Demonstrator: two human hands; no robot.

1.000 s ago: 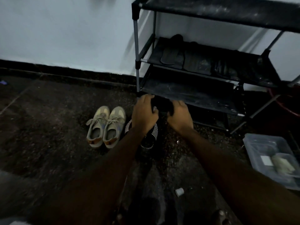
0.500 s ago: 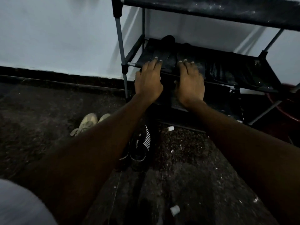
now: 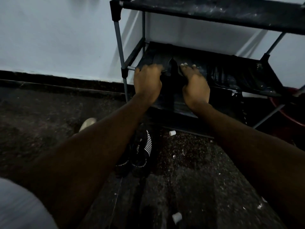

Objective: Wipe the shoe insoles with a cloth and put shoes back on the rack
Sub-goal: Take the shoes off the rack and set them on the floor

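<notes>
Fingers (image 3: 153, 67) of your left hand (image 3: 146, 81) bend down over the near end of the dark shoes (image 3: 159, 61), their tips hidden, which reads as a hold on that shoe. On your right hand (image 3: 195, 87) the fingers (image 3: 185, 67) lie straight and flat on top of the pair, nails showing, pressing rather than gripping.

The pair sits at the left end of the middle shelf (image 3: 244, 71) of the shoe rack (image 3: 118, 38), toes toward the wall. One hand on each shoe makes sense: you can slide both in together and keep them side by side and square to the front rail. I judge this to be the seating step for this pair, nearly finished. The light is too dim to tell whether the heels are fully past the rail.

Two more pairs wait on the floor (image 3: 189, 179) under your forearms. The black striped sneakers (image 3: 145, 151) stand just in front of the rack. Only the toe of a beige sneaker (image 3: 88, 123) shows beside your left arm. They lie close to the rack and within reach, probably so you can take them one pair at a time. No cloth is in view, so I cannot tell whether their insoles have been wiped.

A small white cap (image 3: 172, 133) lies near the rack's foot, apart from the sneakers. When you let go, lift your hands straight up, because the shelf looks like slack fabric that a dragging hand could pull.
</notes>
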